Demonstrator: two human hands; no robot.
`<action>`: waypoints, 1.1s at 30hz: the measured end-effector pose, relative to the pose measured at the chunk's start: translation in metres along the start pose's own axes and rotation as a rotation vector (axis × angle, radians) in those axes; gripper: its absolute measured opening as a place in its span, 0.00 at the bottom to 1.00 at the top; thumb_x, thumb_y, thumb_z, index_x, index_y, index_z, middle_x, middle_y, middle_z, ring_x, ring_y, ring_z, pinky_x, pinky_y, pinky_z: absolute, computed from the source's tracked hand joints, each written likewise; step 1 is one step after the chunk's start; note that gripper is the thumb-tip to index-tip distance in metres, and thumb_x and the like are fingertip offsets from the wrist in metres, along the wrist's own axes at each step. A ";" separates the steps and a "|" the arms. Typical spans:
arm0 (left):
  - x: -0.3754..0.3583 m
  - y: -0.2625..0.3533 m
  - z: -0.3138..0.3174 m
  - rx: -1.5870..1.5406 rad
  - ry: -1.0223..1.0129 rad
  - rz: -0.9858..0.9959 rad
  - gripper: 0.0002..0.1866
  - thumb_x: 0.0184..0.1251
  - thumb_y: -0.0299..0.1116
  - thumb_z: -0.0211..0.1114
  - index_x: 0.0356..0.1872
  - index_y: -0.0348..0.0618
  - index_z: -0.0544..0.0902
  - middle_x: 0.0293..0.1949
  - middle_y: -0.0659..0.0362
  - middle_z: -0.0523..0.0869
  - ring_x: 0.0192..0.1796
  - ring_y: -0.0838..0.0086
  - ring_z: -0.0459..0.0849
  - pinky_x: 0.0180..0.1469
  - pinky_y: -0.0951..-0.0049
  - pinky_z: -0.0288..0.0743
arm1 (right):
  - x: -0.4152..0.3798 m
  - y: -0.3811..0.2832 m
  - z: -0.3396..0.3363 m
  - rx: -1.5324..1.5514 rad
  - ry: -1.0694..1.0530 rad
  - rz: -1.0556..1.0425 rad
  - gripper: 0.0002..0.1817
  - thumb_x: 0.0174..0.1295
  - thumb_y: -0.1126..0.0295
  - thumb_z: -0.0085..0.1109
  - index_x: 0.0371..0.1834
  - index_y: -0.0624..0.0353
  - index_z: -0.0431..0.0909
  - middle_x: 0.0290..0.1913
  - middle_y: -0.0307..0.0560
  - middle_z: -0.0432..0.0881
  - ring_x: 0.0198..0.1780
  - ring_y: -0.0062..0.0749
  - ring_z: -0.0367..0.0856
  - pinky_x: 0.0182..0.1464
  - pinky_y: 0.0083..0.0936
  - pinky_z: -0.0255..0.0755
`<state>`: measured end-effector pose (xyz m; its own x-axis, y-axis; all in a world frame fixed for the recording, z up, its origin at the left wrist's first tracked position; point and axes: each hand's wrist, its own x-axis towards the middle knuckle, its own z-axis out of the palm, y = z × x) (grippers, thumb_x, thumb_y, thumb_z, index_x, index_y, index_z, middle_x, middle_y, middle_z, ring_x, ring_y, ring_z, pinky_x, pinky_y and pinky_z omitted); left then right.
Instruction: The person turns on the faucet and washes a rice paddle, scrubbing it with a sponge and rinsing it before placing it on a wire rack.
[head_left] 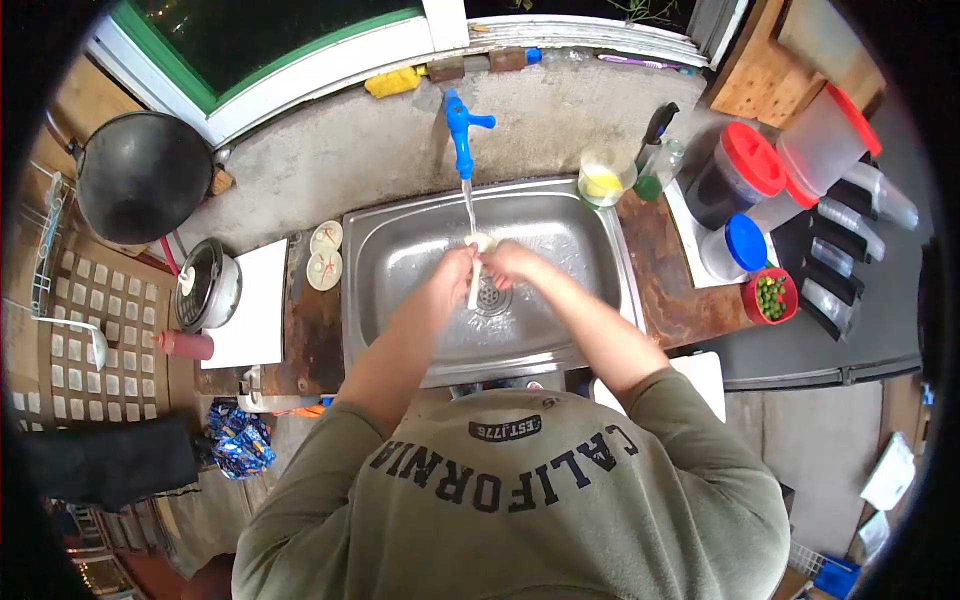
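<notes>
Both my hands are over the steel sink (pixel 380 360), under the blue tap (pixel 459 130), from which water runs. Between them is a white spoon (pixel 474 292), its rounded end up in the stream and its narrow handle pointing down toward the drain (pixel 492 297). My left hand (pixel 457 268) is closed around the spoon from the left. On the other side, the curled fingers of my right hand (pixel 510 262) press against its upper part. The fingertips are partly hidden.
Left of the sink are two small saucers (pixel 324 270), a lidded pot (pixel 215 290) and a sauce bottle (pixel 185 344). On the right stand a bowl with a yellow sponge (pixel 602 183), a green-bottomed bottle (pixel 655 172), lidded containers (pixel 735 248) and a red cup of chillies (pixel 770 298).
</notes>
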<state>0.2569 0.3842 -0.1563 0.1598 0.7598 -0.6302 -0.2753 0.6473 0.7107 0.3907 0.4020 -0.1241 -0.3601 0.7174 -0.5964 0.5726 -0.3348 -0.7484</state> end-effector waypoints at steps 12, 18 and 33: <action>0.039 0.006 0.014 -0.215 -0.031 -0.015 0.15 0.68 0.41 0.43 0.41 0.39 0.72 0.29 0.51 0.81 0.25 0.65 0.79 0.25 0.65 0.74 | -0.008 0.052 0.040 0.674 -0.011 -0.233 0.13 0.66 0.66 0.39 0.30 0.59 0.71 0.21 0.36 0.71 0.21 0.20 0.67 0.25 0.17 0.65; 0.064 -0.003 0.003 -0.315 -0.067 0.018 0.15 0.67 0.41 0.45 0.35 0.42 0.76 0.30 0.57 0.82 0.26 0.71 0.79 0.25 0.74 0.73 | -0.031 0.006 -0.015 -0.571 0.476 -0.266 0.14 0.61 0.61 0.48 0.39 0.63 0.73 0.33 0.50 0.80 0.34 0.34 0.79 0.36 0.28 0.72; 0.015 0.028 0.016 0.217 0.095 0.127 0.10 0.55 0.40 0.60 0.28 0.45 0.76 0.21 0.58 0.81 0.13 0.80 0.70 0.11 0.80 0.59 | -0.092 -0.140 -0.068 -0.400 1.071 -0.847 0.11 0.56 0.64 0.53 0.28 0.62 0.76 0.24 0.57 0.78 0.27 0.51 0.78 0.30 0.40 0.71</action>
<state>0.2665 0.4150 -0.1412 0.0444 0.8336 -0.5506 -0.0758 0.5524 0.8301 0.3934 0.4241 0.0558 -0.0746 0.7797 0.6217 0.7002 0.4849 -0.5240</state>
